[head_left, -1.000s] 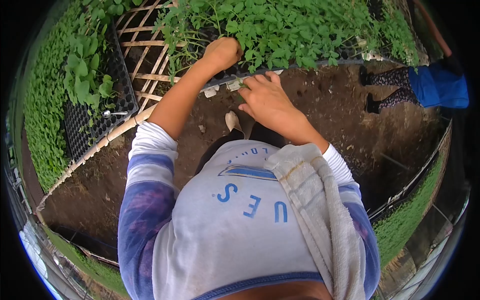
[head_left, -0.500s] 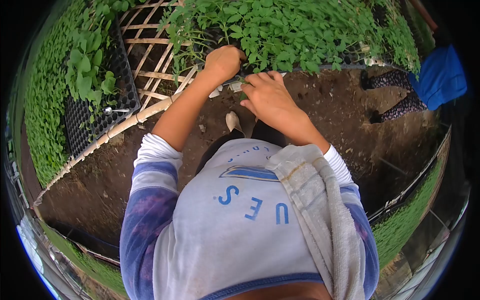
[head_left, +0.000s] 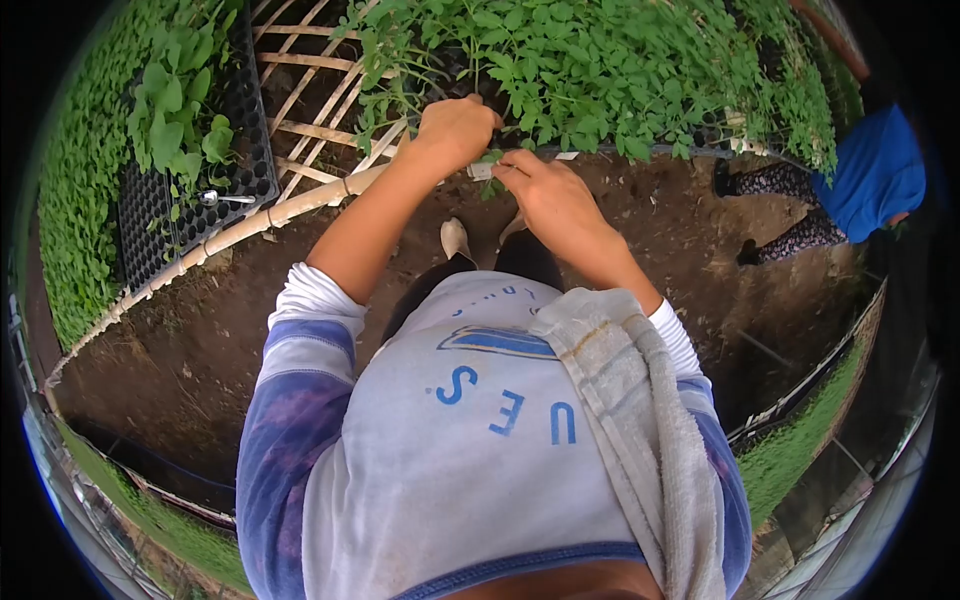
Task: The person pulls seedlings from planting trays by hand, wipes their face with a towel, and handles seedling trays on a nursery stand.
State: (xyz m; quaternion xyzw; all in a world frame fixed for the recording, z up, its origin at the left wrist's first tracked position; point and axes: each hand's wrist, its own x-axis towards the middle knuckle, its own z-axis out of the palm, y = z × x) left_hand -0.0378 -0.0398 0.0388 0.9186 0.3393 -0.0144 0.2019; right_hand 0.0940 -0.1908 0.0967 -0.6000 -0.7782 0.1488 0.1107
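Note:
My left hand (head_left: 455, 132) reaches to the front edge of a dense stand of leafy green seedlings (head_left: 590, 70). Its fingers curl down among the stems near the dark tray, and their tips are hidden. Just to the right and nearer my body, my right hand (head_left: 556, 197) has thumb and forefinger pinched together. A small seedling (head_left: 491, 186) hangs at those fingertips, its green leaves showing below and beside them. A pale tag-like piece (head_left: 482, 171) lies between the two hands at the bed's edge.
A bamboo lattice bench (head_left: 310, 95) with a pole rim (head_left: 240, 232) runs to the left. Black cell trays (head_left: 150, 235) there carry broad-leaved seedlings (head_left: 170, 125) and a spoon (head_left: 226, 198). At right, a person in a blue top (head_left: 872, 175) stands on the soil path (head_left: 640, 215).
My right hand has shifted slightly right and down, with the small seedling showing more clearly at its fingertips. My left hand has moved slightly right. The person in blue has leaned a little.

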